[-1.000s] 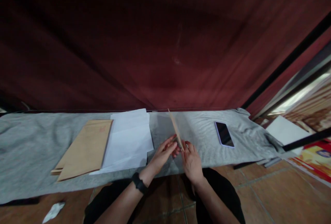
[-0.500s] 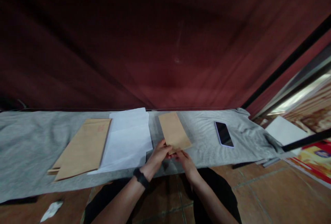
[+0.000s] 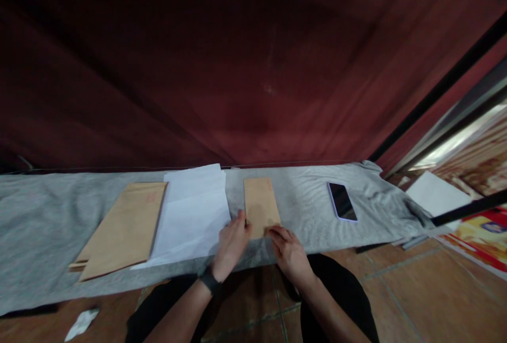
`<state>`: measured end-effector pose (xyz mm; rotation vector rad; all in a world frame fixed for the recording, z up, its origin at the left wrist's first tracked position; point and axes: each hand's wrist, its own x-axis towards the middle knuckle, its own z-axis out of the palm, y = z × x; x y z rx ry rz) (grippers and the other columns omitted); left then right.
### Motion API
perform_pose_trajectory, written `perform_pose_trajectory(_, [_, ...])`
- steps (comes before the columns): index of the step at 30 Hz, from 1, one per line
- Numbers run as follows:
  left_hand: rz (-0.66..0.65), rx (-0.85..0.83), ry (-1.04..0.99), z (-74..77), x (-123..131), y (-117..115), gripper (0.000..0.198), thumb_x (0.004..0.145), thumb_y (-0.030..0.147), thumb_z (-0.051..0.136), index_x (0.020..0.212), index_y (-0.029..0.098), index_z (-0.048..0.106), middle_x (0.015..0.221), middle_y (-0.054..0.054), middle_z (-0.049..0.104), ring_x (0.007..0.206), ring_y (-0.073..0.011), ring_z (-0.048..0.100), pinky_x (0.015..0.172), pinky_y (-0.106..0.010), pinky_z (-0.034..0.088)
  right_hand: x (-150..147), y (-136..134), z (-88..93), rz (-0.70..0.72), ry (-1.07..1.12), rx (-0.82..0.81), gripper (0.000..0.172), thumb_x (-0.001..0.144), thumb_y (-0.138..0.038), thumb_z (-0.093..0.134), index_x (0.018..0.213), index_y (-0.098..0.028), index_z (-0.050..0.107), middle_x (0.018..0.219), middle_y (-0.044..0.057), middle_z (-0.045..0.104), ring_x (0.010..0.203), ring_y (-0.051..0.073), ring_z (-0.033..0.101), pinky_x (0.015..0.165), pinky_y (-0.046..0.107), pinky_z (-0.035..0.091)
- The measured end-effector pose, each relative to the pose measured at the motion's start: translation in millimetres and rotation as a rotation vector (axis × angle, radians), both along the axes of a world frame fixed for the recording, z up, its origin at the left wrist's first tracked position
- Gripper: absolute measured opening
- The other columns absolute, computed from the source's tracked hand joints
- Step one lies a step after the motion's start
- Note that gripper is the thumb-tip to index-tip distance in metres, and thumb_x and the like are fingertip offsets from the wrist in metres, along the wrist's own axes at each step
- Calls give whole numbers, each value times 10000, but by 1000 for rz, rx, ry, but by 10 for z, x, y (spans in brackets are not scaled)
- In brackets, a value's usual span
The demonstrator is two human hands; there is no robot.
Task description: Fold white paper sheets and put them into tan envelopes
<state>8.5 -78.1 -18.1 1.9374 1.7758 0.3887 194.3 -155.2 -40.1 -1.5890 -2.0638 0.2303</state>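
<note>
A small brown paper envelope (image 3: pixel 261 203) lies nearly straight on the grey cloth in front of me, with faint red print near its top right corner. My left hand (image 3: pixel 233 240) is at its lower left edge, fingers closed on that side, a dark band on the wrist. At the lower right corner, my right hand (image 3: pixel 290 252) pinches the envelope's edge between thumb and fingers. Just left of my left hand lie white paper sheets (image 3: pixel 196 211), partly beneath a stack of larger brown envelopes (image 3: pixel 127 226).
A phone (image 3: pixel 342 202) with a pale purple edge lies to the right on the grey cloth (image 3: pixel 304 200). Behind the surface hangs a dark red sheet (image 3: pixel 253 94). A crumpled white tissue (image 3: pixel 81 323) is on the tiled floor. Dark bars and a printed box (image 3: pixel 485 232) stand at right.
The small envelope has turned from a slant to nearly straight and come down flat on the cloth. My hands have moved apart, from its bottom edge to its two sides.
</note>
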Motion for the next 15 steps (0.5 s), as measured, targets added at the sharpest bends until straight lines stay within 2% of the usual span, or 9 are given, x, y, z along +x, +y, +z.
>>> perform_pose_trajectory(1, [-37,72,62,21,-3,-13,187,961,234,487,1099,174,600,887,-102,716,861,-262,714,757,-359,524,1,-6,1,11,-7,-11,400,964,-152,440,1298,-241,642,1285,66,668,1131,230,641,1009,384,528])
perform_pose_trajectory(3, [-155,192,63,42,24,47,259,1007,245,387,1107,190,619,1020,-117,716,987,-255,695,873,-382,523,14,-4,0,28,-2,-34,405,964,-153,441,1309,-235,637,1299,67,666,1140,227,647,1022,381,528])
perform_pose_trajectory(5, [-298,332,-17,32,102,242,315,1019,253,357,1207,199,605,1248,-117,664,1176,-235,623,1023,-386,477,34,16,-11,29,23,-43,384,963,-160,447,1274,-221,664,1287,75,677,1147,229,656,1029,374,531])
perform_pose_trajectory(7, [-400,429,-19,-3,223,539,410,1019,267,354,1385,169,511,1466,-129,535,1385,-243,467,1162,-421,367,60,42,-26,16,55,-28,359,963,-160,450,1217,-204,700,1257,84,698,1146,233,667,1028,354,536])
perform_pose_trajectory(9, [-454,424,74,-54,357,858,488,1023,297,341,1467,117,433,1559,-140,438,1472,-255,351,1217,-431,283,91,65,-34,25,79,-5,346,959,-146,460,1187,-201,716,1232,86,712,1128,227,681,1010,325,549])
perform_pose_trajectory(11, [-489,373,179,-117,473,1123,538,1025,318,326,1497,71,395,1589,-148,394,1498,-265,300,1236,-424,237,123,79,-27,55,88,2,345,953,-131,476,1193,-216,710,1227,75,715,1108,216,689,989,306,560])
perform_pose_trajectory(13, [-527,340,247,-189,556,1289,548,1029,317,296,1522,89,374,1609,-122,368,1504,-250,289,1239,-421,224,151,86,-5,91,123,-15,349,950,-127,487,1215,-223,692,1235,70,706,1110,212,685,986,311,562])
perform_pose_trajectory(15, [-545,327,269,-263,601,1358,543,1034,322,273,1537,137,366,1617,-85,362,1508,-231,283,1245,-429,201,165,89,29,123,189,-44,345,953,-135,486,1230,-213,677,1238,76,697,1133,215,671,1005,330,554])
